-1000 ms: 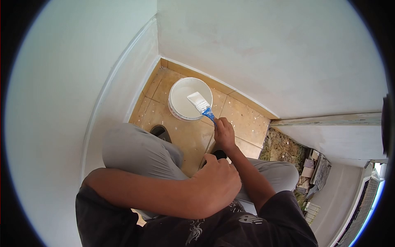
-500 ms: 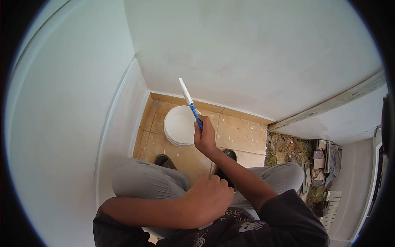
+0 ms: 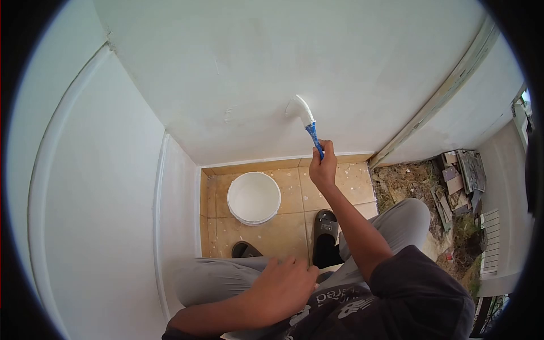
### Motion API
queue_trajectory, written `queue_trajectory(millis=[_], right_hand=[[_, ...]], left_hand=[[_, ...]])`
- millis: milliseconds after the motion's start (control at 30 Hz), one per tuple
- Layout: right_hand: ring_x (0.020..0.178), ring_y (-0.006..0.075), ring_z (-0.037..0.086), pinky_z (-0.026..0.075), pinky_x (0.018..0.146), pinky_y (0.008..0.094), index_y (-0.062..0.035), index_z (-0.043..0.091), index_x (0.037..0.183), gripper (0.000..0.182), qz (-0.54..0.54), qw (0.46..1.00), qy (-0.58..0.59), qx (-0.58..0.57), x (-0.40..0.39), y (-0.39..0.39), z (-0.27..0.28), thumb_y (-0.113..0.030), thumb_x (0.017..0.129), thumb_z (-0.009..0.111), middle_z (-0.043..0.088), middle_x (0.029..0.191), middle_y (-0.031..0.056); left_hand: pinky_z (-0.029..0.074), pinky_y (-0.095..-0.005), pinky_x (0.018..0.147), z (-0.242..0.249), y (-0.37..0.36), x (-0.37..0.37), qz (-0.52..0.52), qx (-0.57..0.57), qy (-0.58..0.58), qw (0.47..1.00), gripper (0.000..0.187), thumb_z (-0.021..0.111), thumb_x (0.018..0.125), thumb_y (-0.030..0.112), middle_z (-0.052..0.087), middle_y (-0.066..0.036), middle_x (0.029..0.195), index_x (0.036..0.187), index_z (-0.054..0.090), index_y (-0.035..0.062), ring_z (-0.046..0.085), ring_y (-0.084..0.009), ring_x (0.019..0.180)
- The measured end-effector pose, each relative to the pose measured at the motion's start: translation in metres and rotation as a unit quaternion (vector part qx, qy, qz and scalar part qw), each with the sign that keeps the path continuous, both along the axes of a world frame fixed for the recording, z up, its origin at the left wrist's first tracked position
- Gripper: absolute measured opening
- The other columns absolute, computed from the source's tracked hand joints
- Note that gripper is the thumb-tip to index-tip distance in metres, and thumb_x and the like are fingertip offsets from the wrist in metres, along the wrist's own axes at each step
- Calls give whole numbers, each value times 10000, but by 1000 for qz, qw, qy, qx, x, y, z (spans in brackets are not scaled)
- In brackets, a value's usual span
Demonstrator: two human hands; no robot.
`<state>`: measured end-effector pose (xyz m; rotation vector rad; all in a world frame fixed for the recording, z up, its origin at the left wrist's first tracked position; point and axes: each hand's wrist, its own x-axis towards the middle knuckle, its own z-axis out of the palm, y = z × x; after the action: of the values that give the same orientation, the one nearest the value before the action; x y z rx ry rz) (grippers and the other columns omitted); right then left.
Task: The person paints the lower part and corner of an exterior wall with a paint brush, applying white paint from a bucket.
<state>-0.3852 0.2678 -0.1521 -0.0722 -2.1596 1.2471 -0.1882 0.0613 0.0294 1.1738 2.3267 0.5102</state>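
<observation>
My right hand (image 3: 323, 165) is wrapped around the blue handle of a paintbrush (image 3: 311, 131). The brush's white-coated bristles bend against the pale wall (image 3: 243, 68), leaving a wet-looking white patch there. Below and to the left, a white bucket (image 3: 253, 195) stands on the tiles, its inside white. My left hand (image 3: 286, 289) rests over my lap near the knee, fingers loosely bent and a little apart, with nothing visible in it.
Tan floor tiles (image 3: 283, 232) carry white paint specks. A side wall (image 3: 96, 187) with raised moulding closes off the left. To the right, past the tile edge, stacked boards and broken pieces (image 3: 453, 181) lie on rough ground. My sandalled feet (image 3: 326, 224) are near the bucket.
My right hand has moved the paintbrush right and forward, from above the bucket onto the wall, where the bristles now bend. My left hand's fingers have loosened. The view has shifted.
</observation>
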Motion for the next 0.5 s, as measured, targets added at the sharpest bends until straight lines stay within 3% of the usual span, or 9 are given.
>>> queue_trajectory(millis=[367, 500], right_hand=[[659, 267, 517, 418, 619, 375, 24, 498, 1073, 142, -220, 965, 106, 94, 9, 93, -4, -11, 938, 522, 526, 788, 143], [726, 266, 514, 423, 664, 374, 26, 487, 1089, 151, -157, 987, 19, 5, 7, 33, 3, -3, 942, 502, 511, 826, 160]], left_hand=[[456, -429, 792, 19, 2, 14, -36, 24, 24, 999, 262, 529, 977, 289, 604, -123, 924, 966, 593, 35, 592, -280, 945], [456, -423, 792, 29, 0, 15, -59, 39, 26, 997, 257, 543, 966, 290, 605, -117, 929, 972, 595, 38, 592, -265, 944]])
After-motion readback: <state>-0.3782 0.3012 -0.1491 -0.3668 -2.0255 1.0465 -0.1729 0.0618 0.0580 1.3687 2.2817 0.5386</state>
